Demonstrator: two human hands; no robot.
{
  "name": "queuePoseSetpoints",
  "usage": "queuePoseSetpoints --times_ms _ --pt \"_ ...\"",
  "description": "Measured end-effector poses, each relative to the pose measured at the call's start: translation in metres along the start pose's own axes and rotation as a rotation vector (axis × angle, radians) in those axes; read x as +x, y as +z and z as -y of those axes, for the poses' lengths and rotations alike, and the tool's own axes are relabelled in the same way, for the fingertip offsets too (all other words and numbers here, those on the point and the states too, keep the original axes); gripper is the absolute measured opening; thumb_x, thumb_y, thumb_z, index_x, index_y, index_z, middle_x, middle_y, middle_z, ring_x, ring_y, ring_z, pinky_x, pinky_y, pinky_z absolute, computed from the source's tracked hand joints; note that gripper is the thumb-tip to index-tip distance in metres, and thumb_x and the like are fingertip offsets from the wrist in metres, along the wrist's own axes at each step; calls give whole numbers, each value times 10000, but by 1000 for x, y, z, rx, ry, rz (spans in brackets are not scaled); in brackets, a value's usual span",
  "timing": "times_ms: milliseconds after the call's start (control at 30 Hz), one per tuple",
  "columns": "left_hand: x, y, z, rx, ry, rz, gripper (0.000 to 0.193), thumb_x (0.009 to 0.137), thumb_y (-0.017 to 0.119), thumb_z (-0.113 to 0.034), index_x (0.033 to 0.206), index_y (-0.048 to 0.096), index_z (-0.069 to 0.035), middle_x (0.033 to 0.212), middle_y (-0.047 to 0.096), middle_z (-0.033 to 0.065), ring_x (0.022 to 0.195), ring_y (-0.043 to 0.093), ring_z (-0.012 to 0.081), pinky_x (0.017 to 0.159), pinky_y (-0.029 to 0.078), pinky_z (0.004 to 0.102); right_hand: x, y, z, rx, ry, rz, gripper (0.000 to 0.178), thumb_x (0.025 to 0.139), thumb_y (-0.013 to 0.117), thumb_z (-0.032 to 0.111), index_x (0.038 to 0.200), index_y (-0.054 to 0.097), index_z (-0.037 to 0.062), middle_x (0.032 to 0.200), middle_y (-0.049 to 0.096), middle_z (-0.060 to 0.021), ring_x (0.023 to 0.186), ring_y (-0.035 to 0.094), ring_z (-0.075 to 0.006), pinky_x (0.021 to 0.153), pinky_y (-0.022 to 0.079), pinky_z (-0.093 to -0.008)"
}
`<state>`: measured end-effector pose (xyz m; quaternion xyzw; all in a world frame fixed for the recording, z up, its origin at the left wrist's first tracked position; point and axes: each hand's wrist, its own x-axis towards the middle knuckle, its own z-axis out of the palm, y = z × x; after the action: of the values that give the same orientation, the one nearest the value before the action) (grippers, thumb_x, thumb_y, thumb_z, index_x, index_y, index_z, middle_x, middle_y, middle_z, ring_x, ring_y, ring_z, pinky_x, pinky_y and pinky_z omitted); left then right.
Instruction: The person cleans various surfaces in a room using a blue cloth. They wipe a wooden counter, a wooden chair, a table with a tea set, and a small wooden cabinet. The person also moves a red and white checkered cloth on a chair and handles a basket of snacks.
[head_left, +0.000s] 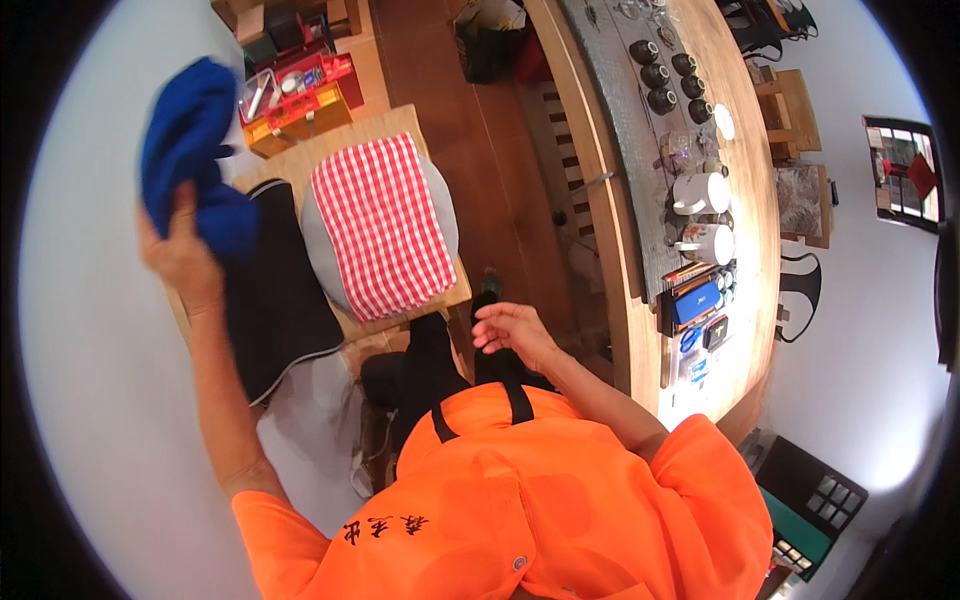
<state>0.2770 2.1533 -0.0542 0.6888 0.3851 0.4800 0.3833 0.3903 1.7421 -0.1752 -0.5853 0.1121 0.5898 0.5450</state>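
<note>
My left hand [185, 255] is closed on a blue cloth [190, 140], lifted at the far left and smeared a little by motion; the exact kind of cloth is hard to tell. Just right of it, a black cloth [275, 300] with a pale edge drapes over the side of a small wooden table [440, 290]. On that table a red-and-white checked cloth [385, 225] lies folded over a round grey surface [318, 235]. My right hand [510, 330] hangs before my body, fingers loosely bent and apart, holding nothing.
Red and yellow boxes [310, 105] with small items stand beyond the small table. Along the right runs a long wooden table [745, 170] with dark cups [655, 75], white mugs [700, 193], a blue case [697, 301] and blue scissors [690, 340]. A bag [490, 40] sits on the floor.
</note>
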Motion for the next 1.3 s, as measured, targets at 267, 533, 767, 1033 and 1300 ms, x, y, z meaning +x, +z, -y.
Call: queuePoseSetpoints --times_ms 267,533,767,1033,1300 --pt "-289 96 31 -34 -540 499 487 758 763 -114 1168 586 81 1014 671 194 947 650 251 866 492 353 82 -160 -98 578 159 -461 230 966 479 164 1096 578 2 1003 672 -156 920 655 -313 796 545 -437" --pt "-497 76 86 64 -762 1008 477 757 751 -107 1187 586 13 1046 647 234 951 651 392 796 529 404 176 -329 -192 920 -21 -741 272 955 511 231 979 620 -18 1042 668 -143 981 636 -345 882 536 -476" --pt "-566 100 175 134 -628 1080 493 742 755 -160 1167 580 18 1112 622 248 959 632 434 784 529 437 250 -444 -241 982 -128 -941 513 974 470 427 1152 542 -48 1130 643 -172 1076 603 -395 925 525 -491" --pt "-568 132 207 174 -720 1087 497 747 747 -112 1187 557 16 1066 626 255 946 640 432 792 522 431 290 -542 -250 1058 -201 -1109 610 955 466 464 1261 454 -64 1330 492 -218 1150 549 -402 975 488 -514" --pt "-566 141 201 136 -837 1171 460 750 746 -112 1162 578 7 1033 636 233 942 640 413 786 516 427 303 -592 -273 1029 -404 -1089 582 964 445 438 1360 383 17 1296 486 -188 1166 508 -389 1005 466 -529"
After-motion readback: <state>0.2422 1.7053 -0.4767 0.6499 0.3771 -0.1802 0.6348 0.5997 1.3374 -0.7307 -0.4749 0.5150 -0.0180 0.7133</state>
